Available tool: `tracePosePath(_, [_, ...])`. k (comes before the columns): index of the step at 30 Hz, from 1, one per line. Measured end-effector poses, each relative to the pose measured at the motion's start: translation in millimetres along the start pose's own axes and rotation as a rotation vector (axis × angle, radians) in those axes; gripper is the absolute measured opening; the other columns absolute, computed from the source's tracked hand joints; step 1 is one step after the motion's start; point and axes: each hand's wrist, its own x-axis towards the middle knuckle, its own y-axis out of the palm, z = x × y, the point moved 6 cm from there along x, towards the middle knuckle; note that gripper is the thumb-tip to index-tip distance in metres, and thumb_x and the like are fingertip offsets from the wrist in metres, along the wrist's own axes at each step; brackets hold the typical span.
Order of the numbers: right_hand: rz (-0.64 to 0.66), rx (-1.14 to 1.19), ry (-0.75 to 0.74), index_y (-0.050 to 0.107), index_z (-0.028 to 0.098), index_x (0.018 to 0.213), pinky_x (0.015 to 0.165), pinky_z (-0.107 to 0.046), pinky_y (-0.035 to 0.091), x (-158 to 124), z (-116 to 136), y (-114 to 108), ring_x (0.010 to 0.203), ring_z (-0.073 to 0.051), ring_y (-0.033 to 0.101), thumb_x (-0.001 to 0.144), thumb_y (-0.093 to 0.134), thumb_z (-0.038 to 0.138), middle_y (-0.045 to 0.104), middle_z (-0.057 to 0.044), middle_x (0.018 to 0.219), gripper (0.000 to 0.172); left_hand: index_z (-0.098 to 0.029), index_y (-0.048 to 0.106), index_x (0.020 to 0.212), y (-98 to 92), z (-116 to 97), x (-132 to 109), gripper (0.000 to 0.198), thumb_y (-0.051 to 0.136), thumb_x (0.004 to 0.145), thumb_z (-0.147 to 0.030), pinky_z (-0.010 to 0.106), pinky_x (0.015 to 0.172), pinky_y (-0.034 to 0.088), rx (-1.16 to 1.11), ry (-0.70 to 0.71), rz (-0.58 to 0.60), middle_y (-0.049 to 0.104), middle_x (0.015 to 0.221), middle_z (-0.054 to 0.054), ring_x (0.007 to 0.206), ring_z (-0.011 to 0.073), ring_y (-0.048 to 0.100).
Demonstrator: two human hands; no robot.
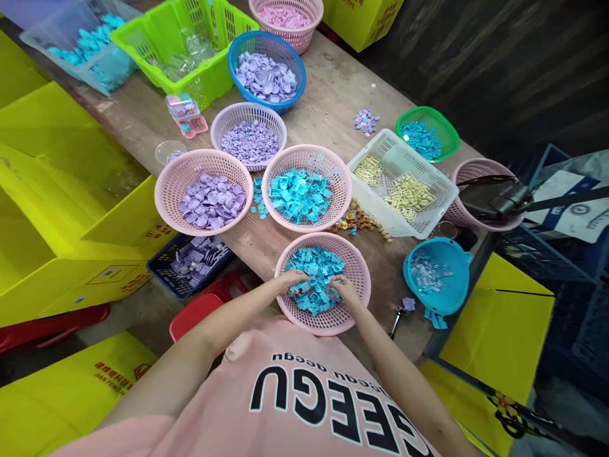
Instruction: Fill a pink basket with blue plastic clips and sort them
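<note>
The near basket (328,325), pink and perforated, is positioned at the edge of the wooden surface (328,82) and contains a heap of flat turquoise pieces (314,270). Both hands are inside its rim: the left hand (295,279) contacts the left portion of the heap, and the right hand (343,287) contacts the right portion, with a gap between the two. Whether either grip is apart or clamped on a piece cannot be determined; the fingertips are among the pieces. Directly beyond the near basket is a second pink basket (343,184), also loaded with turquoise parts. Beyond it to the left is a third pink basket (162,193) of purple parts; beyond it to the right, a white crate (397,155) of cream parts. Right of it is a blue bowl (459,279) of clear parts.
</note>
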Motion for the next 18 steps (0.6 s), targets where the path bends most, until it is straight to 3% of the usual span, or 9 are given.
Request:
tracePosePath(5, [-0.093,-0.25,-0.212,0.05,0.02,0.112,0.041,-0.024,0.039,8,9,16,0.043,-0.011,0.049,0.067,0.059,0.042,0.053,0.005,0.064,0.051,-0.019,0.054,0.117,-0.6,-7,1,0.049,0.065,0.071,-0.029,0.028,0.067,0.05,0.376,0.13,-0.222,0.068,0.083,0.004,0.078,0.0199,0.063])
tracePosePath(7, [-0.078,-0.311,-0.226,0.049,0.02,0.116,0.043,-0.025,0.04,15,13,30,0.039,-0.009,0.046,0.071,0.056,0.042,0.053,0.005,0.067,0.051,-0.019,0.046,0.128,2.3,-15,1,0.058,0.062,0.073,-0.029,0.033,0.077,0.049,0.532,0.185,-0.26,0.069,0.094,0.008,0.089,0.0244,0.064])
tracePosePath(10, [-0.04,-0.388,-0.209,0.056,0.018,0.092,0.046,-0.025,0.04,25,21,45,0.038,-0.009,0.047,0.074,0.049,0.038,0.049,0.006,0.061,0.028,-0.02,0.037,0.136,5.5,-24,5,0.065,0.057,0.076,-0.029,0.038,0.085,0.047,0.631,0.208,-0.258,0.066,0.109,0.012,0.103,0.0287,0.062])
tracePosePath(13, [-0.023,-0.437,-0.252,0.047,0.02,0.067,0.048,-0.025,0.038,25,29,46,0.038,-0.01,0.048,0.074,0.044,0.037,0.043,0.007,0.053,0.019,-0.019,0.045,0.131,4.7,-31,11,0.057,0.057,0.076,-0.028,0.035,0.089,0.046,0.592,0.252,-0.228,0.063,0.119,0.011,0.112,0.027,0.057])
tracePosePath(18, [0.014,-0.432,-0.369,0.04,0.022,0.058,0.051,-0.025,0.038,11,37,31,0.041,-0.011,0.047,0.071,0.042,0.034,0.04,0.007,0.046,0.017,-0.014,0.055,0.118,8.9,-25,8,0.047,0.06,0.074,-0.029,0.027,0.067,0.049,0.327,0.254,-0.06,0.069,0.096,0.007,0.085,0.0202,0.063])
